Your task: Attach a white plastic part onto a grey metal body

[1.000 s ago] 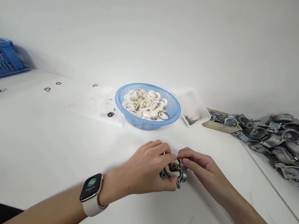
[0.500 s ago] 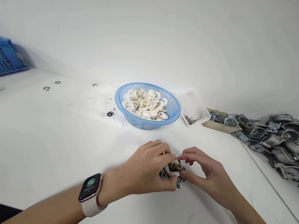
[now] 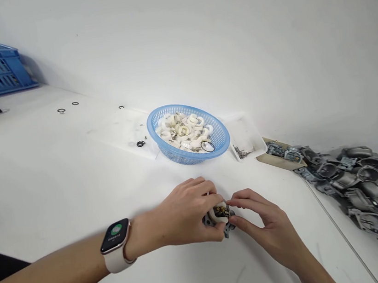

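Observation:
A small grey metal carburetor [image 3: 229,230] rests on the white table, its inside facing up with brass parts showing. A ring-shaped white plastic float [image 3: 212,214] sits on it. My left hand [image 3: 191,213], a watch on its wrist, is closed around the float and the carburetor's left side. From the right, my right hand [image 3: 266,224] touches the carburetor's edge with thumb and fingertips. Whether a small pin is between those fingertips, I cannot make out.
Beyond the hands stands a blue basket [image 3: 226,148] of white floats. Beside it are a white tray [image 3: 258,148] with thin metal pins and a box [image 3: 275,163] of metal parts. Carburetor bodies [image 3: 369,187] are heaped at right. Black rings [image 3: 141,143] and a blue crate [image 3: 8,67] lie left.
The view has shifted very slightly. My right hand has turned a little at the carburetor's edge; my left hand keeps its hold.

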A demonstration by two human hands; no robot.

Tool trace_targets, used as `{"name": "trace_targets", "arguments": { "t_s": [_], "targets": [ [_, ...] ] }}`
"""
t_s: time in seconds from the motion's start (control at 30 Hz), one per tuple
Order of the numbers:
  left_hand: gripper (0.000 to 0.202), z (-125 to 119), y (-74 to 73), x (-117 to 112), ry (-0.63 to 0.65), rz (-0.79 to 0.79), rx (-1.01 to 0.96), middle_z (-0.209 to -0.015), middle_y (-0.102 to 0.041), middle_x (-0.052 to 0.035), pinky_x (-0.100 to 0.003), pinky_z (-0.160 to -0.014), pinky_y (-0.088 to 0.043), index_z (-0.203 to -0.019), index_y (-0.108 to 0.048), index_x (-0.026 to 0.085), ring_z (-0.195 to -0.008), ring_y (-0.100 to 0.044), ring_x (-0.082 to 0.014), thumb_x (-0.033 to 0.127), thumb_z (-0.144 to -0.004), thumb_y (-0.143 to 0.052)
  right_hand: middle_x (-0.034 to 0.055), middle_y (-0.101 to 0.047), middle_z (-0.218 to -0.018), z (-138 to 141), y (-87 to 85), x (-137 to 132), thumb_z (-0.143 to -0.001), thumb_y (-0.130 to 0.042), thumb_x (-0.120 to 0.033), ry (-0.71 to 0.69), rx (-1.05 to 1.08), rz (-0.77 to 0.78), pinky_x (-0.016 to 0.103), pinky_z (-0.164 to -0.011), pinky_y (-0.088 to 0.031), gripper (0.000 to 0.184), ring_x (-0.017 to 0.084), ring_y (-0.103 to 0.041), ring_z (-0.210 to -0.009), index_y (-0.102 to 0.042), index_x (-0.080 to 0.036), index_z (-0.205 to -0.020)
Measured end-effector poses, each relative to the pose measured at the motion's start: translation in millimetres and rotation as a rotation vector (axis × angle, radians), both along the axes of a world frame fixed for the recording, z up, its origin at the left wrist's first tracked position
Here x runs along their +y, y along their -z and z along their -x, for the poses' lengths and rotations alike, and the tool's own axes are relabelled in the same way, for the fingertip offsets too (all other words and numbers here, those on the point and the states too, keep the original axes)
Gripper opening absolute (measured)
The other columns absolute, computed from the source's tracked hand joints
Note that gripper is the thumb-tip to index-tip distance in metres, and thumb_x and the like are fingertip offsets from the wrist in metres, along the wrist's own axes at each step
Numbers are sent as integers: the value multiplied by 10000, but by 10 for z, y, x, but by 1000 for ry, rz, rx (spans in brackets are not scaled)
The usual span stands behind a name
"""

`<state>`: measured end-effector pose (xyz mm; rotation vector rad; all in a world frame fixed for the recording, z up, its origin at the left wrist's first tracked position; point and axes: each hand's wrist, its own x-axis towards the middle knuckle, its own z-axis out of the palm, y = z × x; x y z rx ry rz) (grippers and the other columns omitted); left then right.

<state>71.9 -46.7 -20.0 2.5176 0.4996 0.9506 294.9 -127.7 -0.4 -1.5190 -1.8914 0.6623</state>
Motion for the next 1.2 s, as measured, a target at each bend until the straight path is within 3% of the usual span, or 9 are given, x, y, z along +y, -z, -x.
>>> {"name": "trace_targets", "arguments": {
  "t_s": [0.67, 0.87, 1.07, 1.2],
  "targets": [
    [257, -8, 13, 41, -29, -102, 43, -884, -629, -29, -284, -703, -475, -910, -719, 155, -754, -518, -158, 392, -823, -675, 51, -677, -1126, -154, 112, 39, -924, -707, -305, -85, -117, -137, 287, -808, -588, 185, 230, -687, -1002, -710, -311, -1110],
    [374, -1, 5, 38, -66, -108, 20, -854, -618, -23, -300, -677, -453, -988, -690, 164, -734, -517, -167, 490, -807, -663, 80, -632, -1319, 10, 113, -34, -833, -736, -350, 18, -38, -72, 398, -1012, -545, 429, 292, -619, -1225, -587, -277, -1228],
    [243, 39, -26, 127, -122, -213, -13, -729, -561, -25, -315, -626, -397, -776, -631, 166, -653, -473, -157, 292, -928, -488, 74, -623, -1332, 138, 116, -12, -785, -733, -259, -25, -23, -65, 390, -1013, -533, 504, 266, -627, -1219, -499, -283, -1231],
    [263, 110, -2, 195, -141, -218, -35, -747, -574, -33, -324, -683, -412, -789, -597, 172, -704, -507, -175, 221, -977, -420, 65, -654, -1234, 236, 35, -15, -749, -711, -162, -62, -76, -50, 386, -983, -538, 515, 250, -650, -1146, -512, -265, -1213]
  ]
}}
